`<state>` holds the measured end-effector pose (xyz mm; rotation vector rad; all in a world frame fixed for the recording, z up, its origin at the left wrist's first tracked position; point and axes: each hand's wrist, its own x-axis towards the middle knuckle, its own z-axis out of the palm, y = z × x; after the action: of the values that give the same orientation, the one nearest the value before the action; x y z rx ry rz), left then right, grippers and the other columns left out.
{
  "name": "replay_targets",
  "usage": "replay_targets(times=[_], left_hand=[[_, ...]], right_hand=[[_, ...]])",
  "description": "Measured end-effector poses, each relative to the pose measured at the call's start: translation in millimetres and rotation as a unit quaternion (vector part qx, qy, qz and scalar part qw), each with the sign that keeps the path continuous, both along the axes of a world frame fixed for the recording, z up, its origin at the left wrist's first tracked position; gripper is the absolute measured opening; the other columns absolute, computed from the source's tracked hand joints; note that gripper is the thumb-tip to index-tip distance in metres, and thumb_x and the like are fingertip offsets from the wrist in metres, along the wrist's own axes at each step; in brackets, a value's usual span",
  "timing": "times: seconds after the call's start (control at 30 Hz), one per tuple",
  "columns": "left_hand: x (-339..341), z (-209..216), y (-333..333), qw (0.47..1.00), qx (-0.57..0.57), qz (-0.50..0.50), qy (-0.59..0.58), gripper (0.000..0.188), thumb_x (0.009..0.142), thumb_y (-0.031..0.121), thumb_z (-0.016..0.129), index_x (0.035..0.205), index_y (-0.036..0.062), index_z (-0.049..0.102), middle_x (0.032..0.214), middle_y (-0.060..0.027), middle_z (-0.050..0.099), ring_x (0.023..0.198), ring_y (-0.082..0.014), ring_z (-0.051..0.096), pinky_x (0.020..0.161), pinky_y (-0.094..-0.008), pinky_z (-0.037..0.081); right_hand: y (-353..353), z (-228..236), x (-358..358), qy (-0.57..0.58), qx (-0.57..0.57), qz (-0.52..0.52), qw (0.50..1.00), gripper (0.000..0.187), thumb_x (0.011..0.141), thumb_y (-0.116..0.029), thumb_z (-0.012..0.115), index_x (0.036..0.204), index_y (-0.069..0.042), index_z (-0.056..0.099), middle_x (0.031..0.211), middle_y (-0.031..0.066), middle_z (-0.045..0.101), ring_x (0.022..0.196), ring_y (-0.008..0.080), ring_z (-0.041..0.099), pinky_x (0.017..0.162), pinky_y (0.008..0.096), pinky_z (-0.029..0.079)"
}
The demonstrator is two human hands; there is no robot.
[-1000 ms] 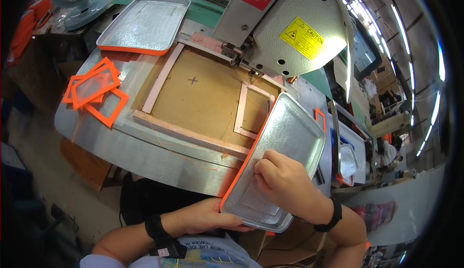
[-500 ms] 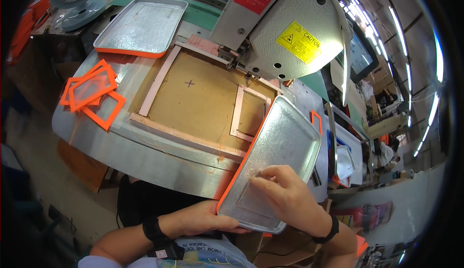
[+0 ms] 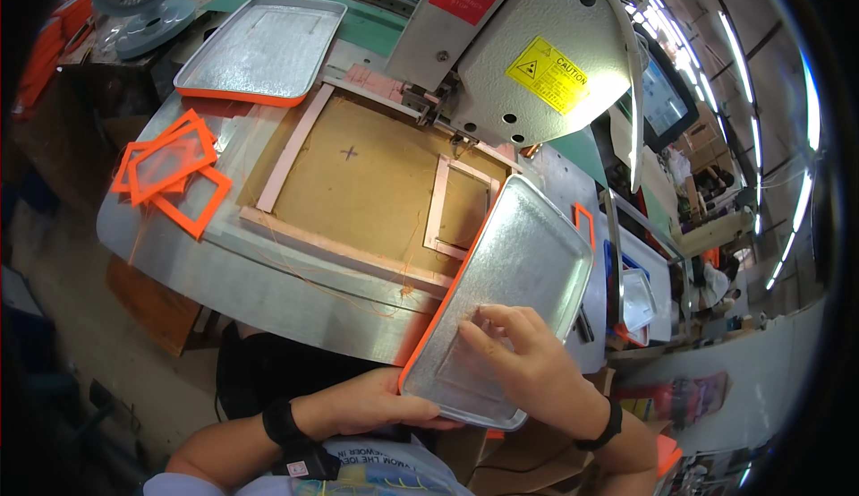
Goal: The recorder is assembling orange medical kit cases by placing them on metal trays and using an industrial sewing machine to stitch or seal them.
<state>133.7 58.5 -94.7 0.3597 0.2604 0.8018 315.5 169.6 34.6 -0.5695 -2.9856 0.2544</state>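
Seeing orange frames at 9 o'clock. Left hand, 7 o'clock, pinches the near corner of the metal tray at 4. Right hand, 5, just uncurled from a fist; can't tell if it's pinching anything. I read it as fingerwork over the tray face.

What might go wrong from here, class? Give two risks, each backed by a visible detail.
1. The left hand holds the silver-faced, orange-edged rectangular tray at its near end, so the tray could tip if that grip loosens.
2. Thin, loose orange threads lie at the front of the pale pink rectangular frame, close to the tray, and might catch on its edge.
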Motion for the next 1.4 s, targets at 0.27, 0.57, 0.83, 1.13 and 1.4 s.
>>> replay_targets(times=[0.27,0.57,0.83,1.13,1.4], left_hand=[[0,0,1,1.000,-0.005,-0.004,-0.003,0.046,0.099,0.007,0.059,0.142,-0.0047,0.047,0.136,-0.0172,0.058,0.124,-0.0242,0.060,0.108,-0.0339,0.049],[0,1,2,1.000,0.000,-0.012,0.006,0.044,0.099,0.007,0.059,0.140,-0.0048,0.049,0.135,-0.0168,0.059,0.123,-0.0228,0.061,0.107,-0.0329,0.050],[-1,4,2,1.000,0.004,-0.014,0.013,0.044,0.099,0.007,0.059,0.140,-0.0049,0.049,0.134,-0.0165,0.060,0.123,-0.0229,0.061,0.107,-0.0334,0.050],[-2,3,3,1.000,-0.003,-0.020,0.002,0.056,0.097,0.005,0.062,0.147,-0.0056,0.039,0.143,-0.0206,0.051,0.131,-0.0309,0.055,0.112,-0.0409,0.046],[-1,3,3,1.000,0.003,-0.017,-0.001,0.057,0.097,0.007,0.063,0.147,-0.0047,0.038,0.143,-0.0201,0.051,0.130,-0.0308,0.055,0.112,-0.0406,0.047]], right_hand=[[4,5,-1,-0.020,0.012,0.008,1.000,0.035,0.079,-0.003,0.063,0.114,0.000,0.063,0.121,0.0183,0.058,0.097,0.0315,0.063,0.083,0.0360,0.055],[7,8,-7,0.009,-0.020,-0.017,1.000,0.026,0.080,0.001,0.066,0.106,-0.001,0.064,0.108,0.0155,0.063,0.091,0.0291,0.066,0.077,0.0353,0.056],[17,-4,-20,0.022,-0.070,-0.076,0.994,0.020,0.077,-0.005,0.071,0.090,-0.004,0.057,0.086,0.0136,0.057,0.078,0.0336,0.060,0.068,0.0411,0.051],[30,-8,-28,0.022,-0.157,-0.104,0.982,0.017,0.075,0.000,0.065,0.089,-0.002,0.055,0.081,0.0146,0.061,0.075,0.0344,0.064,0.066,0.0410,0.052],[24,3,-32,0.015,-0.197,-0.184,0.963,0.018,0.075,0.000,0.066,0.091,0.000,0.059,0.078,0.0132,0.063,0.070,0.0290,0.066,0.067,0.0371,0.054]])
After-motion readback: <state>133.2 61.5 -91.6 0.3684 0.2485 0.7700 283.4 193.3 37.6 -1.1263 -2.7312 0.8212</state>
